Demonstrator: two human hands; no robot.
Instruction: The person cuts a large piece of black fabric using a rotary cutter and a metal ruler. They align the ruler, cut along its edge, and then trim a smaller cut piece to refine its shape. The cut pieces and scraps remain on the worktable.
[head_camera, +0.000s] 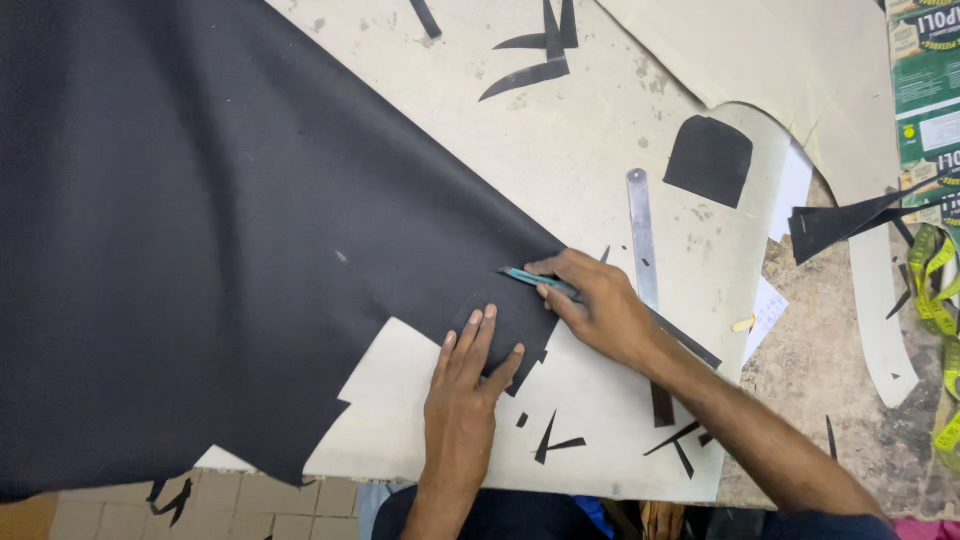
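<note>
**A:** In the head view, where are your hands?

**B:** Your left hand (462, 395) lies flat at lower centre of the frame, fingers (478, 335) spread narrowly and pressed down on the black leather sheet (200, 230), near its cut edge. It grips nothing; it only presses the sheet down.

**A:** And your right?

**B:** Your right hand (600, 305) sits just right of it, fingers curled around a teal cutting knife (535, 281). The knife's tip points to the left and rests on the leather, just above your left fingertips.

**A:** Where does the sheet lie?

**B:** It covers the whole left half of the frame, spread over a pale cutting board (590, 150) on the counter (830, 380). Its lower edge is notched in steps.

**A:** What else is near you?

**B:** A steel ruler (642, 235) lies upright in the frame just beyond your right hand. A cut black piece (710, 160) with a rounded top sits upper right of it. Thin black offcuts (555, 438) lie scattered below your hands, and a yellow measuring tape (935, 280) curls at the right edge.
</note>
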